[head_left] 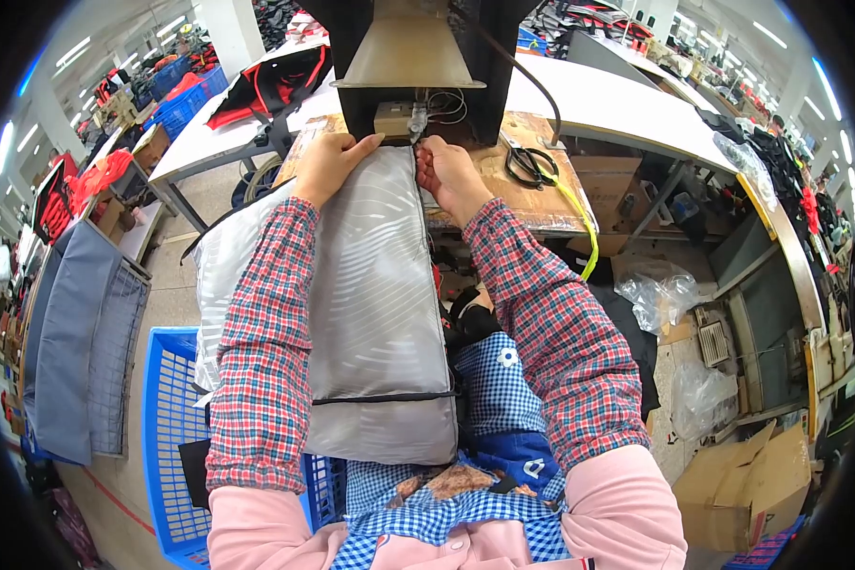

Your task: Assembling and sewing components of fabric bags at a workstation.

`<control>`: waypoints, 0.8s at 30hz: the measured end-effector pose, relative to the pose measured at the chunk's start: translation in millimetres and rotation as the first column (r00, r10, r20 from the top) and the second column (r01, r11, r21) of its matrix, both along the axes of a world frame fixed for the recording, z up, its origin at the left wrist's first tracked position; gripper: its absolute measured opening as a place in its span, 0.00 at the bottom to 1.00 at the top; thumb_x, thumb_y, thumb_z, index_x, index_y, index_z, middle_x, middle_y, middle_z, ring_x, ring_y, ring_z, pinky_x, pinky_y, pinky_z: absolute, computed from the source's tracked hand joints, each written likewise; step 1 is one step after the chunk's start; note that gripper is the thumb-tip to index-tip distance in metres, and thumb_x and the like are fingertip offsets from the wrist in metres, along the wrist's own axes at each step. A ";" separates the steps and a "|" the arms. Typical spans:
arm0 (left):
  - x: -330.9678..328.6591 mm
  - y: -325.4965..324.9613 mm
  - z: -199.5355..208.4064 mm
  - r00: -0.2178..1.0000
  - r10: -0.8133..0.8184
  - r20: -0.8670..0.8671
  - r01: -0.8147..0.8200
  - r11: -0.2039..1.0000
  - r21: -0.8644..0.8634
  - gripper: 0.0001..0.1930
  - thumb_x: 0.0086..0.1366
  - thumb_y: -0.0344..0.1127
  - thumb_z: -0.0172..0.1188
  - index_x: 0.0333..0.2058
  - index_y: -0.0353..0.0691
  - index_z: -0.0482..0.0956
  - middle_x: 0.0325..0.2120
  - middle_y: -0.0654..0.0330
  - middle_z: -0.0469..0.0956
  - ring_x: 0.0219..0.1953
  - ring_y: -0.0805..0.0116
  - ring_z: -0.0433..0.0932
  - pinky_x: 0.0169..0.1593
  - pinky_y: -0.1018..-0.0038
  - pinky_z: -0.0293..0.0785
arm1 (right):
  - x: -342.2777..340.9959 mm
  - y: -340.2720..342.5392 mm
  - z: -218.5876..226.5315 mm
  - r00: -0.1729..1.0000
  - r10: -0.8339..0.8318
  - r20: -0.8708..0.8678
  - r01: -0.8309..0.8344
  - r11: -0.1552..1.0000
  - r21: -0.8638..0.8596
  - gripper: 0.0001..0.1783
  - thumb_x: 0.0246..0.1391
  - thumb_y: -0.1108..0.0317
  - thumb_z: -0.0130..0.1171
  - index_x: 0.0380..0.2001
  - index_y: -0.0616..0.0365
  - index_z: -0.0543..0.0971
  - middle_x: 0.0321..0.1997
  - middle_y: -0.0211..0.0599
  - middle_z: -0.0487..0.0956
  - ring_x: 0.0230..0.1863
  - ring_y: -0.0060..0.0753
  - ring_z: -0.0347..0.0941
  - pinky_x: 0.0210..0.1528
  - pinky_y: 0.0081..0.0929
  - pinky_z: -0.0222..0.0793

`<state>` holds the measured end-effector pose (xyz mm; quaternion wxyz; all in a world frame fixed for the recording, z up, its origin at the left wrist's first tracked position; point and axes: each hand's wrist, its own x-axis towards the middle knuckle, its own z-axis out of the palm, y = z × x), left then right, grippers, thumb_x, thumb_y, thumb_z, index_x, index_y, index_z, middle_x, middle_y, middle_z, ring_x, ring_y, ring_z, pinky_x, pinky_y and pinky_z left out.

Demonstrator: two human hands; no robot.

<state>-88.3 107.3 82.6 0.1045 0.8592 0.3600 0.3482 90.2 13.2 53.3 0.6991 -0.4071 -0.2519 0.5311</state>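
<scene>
A grey, wave-patterned fabric piece (375,275) with black edge binding hangs from the wooden machine table (570,209) down to my lap. My left hand (331,169) is closed on its far edge, thumb stretched along the top. At the far right corner, my right hand (453,179) pinches the black-bound edge with curled fingers. Both hands are just in front of a machine's metal working parts (416,122), beneath a beige machine head (408,47). The exact stitching point is hidden by the fabric and fingers.
Black-handled scissors (532,167) and a yellow strap (584,233) lie right of my right hand. A blue plastic basket (161,427) stands at my left. White tables (627,104) flank the machine. A cardboard box (746,484) and clear plastic bags (660,294) are on the right.
</scene>
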 end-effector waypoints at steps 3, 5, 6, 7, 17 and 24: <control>1.1 -6.3 2.7 1.000 0.009 -0.014 -0.009 1.000 -0.019 0.32 0.60 0.62 0.59 0.21 0.30 0.81 0.12 0.50 0.74 0.15 0.60 0.73 0.25 0.65 0.68 | -1.9 -2.2 -0.7 0.998 -0.040 -0.039 0.039 0.999 -0.030 0.09 0.58 0.66 0.53 0.24 0.52 0.73 0.21 0.21 0.71 0.21 0.19 0.68 0.25 0.18 0.67; -1.5 -7.0 3.7 1.000 0.015 -0.011 -0.015 1.000 -0.021 0.32 0.60 0.62 0.59 0.21 0.30 0.81 0.12 0.50 0.74 0.15 0.60 0.73 0.25 0.65 0.68 | -4.6 -2.5 -1.9 0.997 -0.033 -0.072 0.032 0.999 -0.010 0.09 0.58 0.66 0.53 0.23 0.52 0.73 0.20 0.21 0.70 0.20 0.19 0.67 0.24 0.17 0.66; -2.9 -7.1 4.3 1.000 0.019 -0.007 -0.019 0.999 -0.026 0.32 0.60 0.62 0.59 0.21 0.30 0.81 0.12 0.50 0.74 0.15 0.61 0.73 0.25 0.65 0.68 | -6.3 -1.5 -2.0 0.997 -0.029 -0.073 0.029 1.000 -0.008 0.09 0.58 0.66 0.53 0.23 0.52 0.73 0.20 0.21 0.70 0.20 0.19 0.67 0.24 0.17 0.66; -1.4 -7.9 4.5 1.000 0.017 -0.006 -0.017 1.000 -0.026 0.32 0.60 0.62 0.59 0.21 0.30 0.81 0.12 0.50 0.74 0.15 0.61 0.73 0.25 0.65 0.68 | -5.4 -0.9 -4.3 0.997 -0.033 -0.077 0.033 0.999 0.008 0.08 0.57 0.65 0.53 0.24 0.52 0.73 0.21 0.21 0.70 0.22 0.18 0.67 0.24 0.19 0.66; -16.1 2.3 2.8 0.998 0.021 0.058 -0.020 0.999 -0.030 0.31 0.61 0.61 0.59 0.22 0.31 0.81 0.14 0.50 0.73 0.17 0.62 0.74 0.27 0.66 0.69 | 27.7 -31.8 26.5 0.998 -0.014 -0.065 0.029 0.973 0.228 0.10 0.60 0.64 0.53 0.25 0.53 0.72 0.22 0.27 0.72 0.23 0.23 0.69 0.25 0.23 0.67; -41.5 -23.6 -8.9 0.981 -0.108 0.162 0.111 0.994 -0.012 0.25 0.67 0.49 0.57 0.21 0.32 0.73 0.14 0.56 0.66 0.20 0.72 0.63 0.25 0.67 0.61 | -11.6 -161.5 -12.7 -0.082 -0.457 0.885 -0.314 0.855 0.413 0.23 0.44 0.59 0.66 0.42 0.59 0.78 0.46 0.45 0.77 0.50 0.47 0.72 0.52 0.41 0.67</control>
